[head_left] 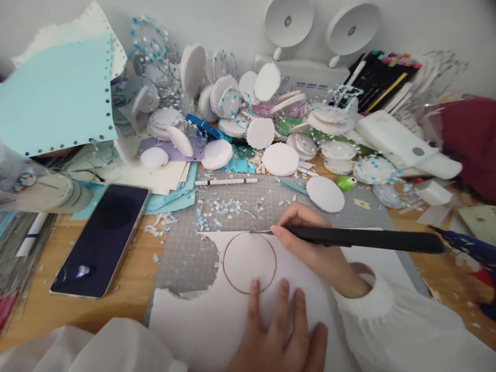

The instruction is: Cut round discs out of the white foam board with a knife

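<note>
A white foam sheet [194,330] lies in front of me with a dark brown circle [223,263] drawn on it. Curved bites are cut out of its left edge. My left hand [282,336] rests flat on the sheet with fingers spread, the index fingertip at the circle's lower edge. My right hand [313,248] grips a long black pen-shaped cutter [372,240] with a thin metal tip. That tip points left, over the sheet's far edge at the top of the circle; I cannot tell whether it is cutting in.
A grey cutting mat [182,258] with foam scraps lies under the sheet. Several white discs [281,158] and glittery garlands crowd the back, below a twin-head lamp [289,21]. A phone [101,240] and a cup [54,191] stand left; markers [383,77] are back right.
</note>
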The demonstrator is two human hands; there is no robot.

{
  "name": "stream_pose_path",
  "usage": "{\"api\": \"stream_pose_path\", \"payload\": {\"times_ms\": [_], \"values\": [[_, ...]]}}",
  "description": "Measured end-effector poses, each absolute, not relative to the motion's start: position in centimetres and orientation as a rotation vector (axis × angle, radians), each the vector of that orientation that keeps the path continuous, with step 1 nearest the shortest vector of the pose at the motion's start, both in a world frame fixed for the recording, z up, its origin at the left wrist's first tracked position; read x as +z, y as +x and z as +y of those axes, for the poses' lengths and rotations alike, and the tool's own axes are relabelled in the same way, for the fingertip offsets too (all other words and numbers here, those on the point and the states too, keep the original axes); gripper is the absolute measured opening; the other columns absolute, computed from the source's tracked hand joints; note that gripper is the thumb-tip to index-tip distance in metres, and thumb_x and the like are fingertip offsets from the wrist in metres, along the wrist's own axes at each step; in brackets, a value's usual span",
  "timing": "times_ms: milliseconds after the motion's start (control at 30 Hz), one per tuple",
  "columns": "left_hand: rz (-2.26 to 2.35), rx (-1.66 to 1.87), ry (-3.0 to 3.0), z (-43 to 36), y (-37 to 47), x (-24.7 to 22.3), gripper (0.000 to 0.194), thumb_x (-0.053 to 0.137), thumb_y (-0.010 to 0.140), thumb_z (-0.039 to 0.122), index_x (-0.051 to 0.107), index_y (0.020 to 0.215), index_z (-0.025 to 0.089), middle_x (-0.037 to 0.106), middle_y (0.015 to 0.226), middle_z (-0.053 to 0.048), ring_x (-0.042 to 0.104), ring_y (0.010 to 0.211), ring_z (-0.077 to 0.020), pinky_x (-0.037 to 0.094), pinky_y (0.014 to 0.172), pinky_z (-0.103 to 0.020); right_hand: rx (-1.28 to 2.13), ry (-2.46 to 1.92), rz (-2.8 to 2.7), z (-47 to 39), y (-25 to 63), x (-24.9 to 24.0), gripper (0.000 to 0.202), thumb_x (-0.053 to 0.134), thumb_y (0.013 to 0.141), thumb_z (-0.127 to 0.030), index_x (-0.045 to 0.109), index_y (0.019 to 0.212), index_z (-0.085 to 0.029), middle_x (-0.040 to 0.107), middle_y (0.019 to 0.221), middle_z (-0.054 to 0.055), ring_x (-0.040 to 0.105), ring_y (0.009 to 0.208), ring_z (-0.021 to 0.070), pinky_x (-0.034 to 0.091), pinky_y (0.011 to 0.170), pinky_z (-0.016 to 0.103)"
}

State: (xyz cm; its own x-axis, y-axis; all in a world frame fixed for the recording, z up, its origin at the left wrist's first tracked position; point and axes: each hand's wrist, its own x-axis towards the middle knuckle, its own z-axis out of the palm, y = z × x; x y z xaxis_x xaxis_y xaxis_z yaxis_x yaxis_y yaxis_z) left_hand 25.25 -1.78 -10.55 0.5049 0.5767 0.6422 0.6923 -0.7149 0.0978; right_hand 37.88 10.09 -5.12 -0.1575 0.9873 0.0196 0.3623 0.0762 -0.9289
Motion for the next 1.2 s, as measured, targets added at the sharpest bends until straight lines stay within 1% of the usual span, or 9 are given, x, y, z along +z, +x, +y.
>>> {"api": "stream_pose_path", "payload": {"times_ms": [300, 533, 667, 900, 1200], "values": [[-1.037, -0.886, -2.648, -1.3, 24.5, -9.5, 0.030, 0.072, 0.078, 0.034, 0.064, 0.105, 0.023, 0.067, 0.108, -0.009, 0.057, 0.112, -0.0359, 0.022, 0.106, -0.070, 1.043, -1.339, -1.618, 10.2, 38.0, -5.2, 0.026, 0.065, 0.084, -0.030, 0.049, 0.065, -0.021, 0.044, 0.057, -0.005, 0.040, 0.052, 0.0093, 0.031, 0.047, 0.023], [-1.011, -0.844, -2.668, -1.4, 24.2, -9.6, 0.033, 0.071, 0.078, 0.034, 0.063, 0.109, 0.023, 0.066, 0.111, -0.010, 0.056, 0.114, -0.0375, 0.022, 0.105, -0.071, 1.042, -1.340, -1.589, 10.1, 38.2, -5.1, 0.023, 0.065, 0.082, -0.029, 0.051, 0.066, -0.021, 0.050, 0.059, -0.004, 0.045, 0.055, 0.0106, 0.034, 0.050, 0.024], [-0.970, -0.766, -2.682, -1.4, 24.1, -9.6, 0.034, 0.069, 0.080, 0.036, 0.061, 0.111, 0.024, 0.065, 0.113, -0.010, 0.056, 0.114, -0.0376, 0.021, 0.104, -0.074, 0.935, -1.365, -1.512, 10.1, 38.6, -5.1, 0.026, 0.062, 0.084, -0.029, 0.048, 0.064, -0.021, 0.045, 0.059, -0.005, 0.042, 0.056, 0.0106, 0.032, 0.051, 0.025], [-0.993, -0.824, -2.696, -1.4, 24.2, -9.6, 0.035, 0.072, 0.077, 0.036, 0.063, 0.108, 0.023, 0.067, 0.112, -0.011, 0.058, 0.113, -0.0375, 0.019, 0.106, -0.073, 1.015, -1.361, -1.524, 10.1, 38.6, -5.0, 0.026, 0.062, 0.083, -0.030, 0.046, 0.064, -0.021, 0.043, 0.057, -0.006, 0.040, 0.054, 0.0097, 0.029, 0.049, 0.025], [-0.991, -0.868, -2.685, -1.4, 24.4, -9.7, 0.037, 0.074, 0.074, 0.034, 0.064, 0.107, 0.022, 0.068, 0.110, -0.011, 0.057, 0.113, -0.0387, 0.020, 0.106, -0.074, 1.008, -1.353, -1.537, 10.1, 38.5, -5.1, 0.025, 0.062, 0.084, -0.028, 0.047, 0.065, -0.021, 0.043, 0.058, -0.006, 0.040, 0.054, 0.0087, 0.030, 0.049, 0.023]]}}
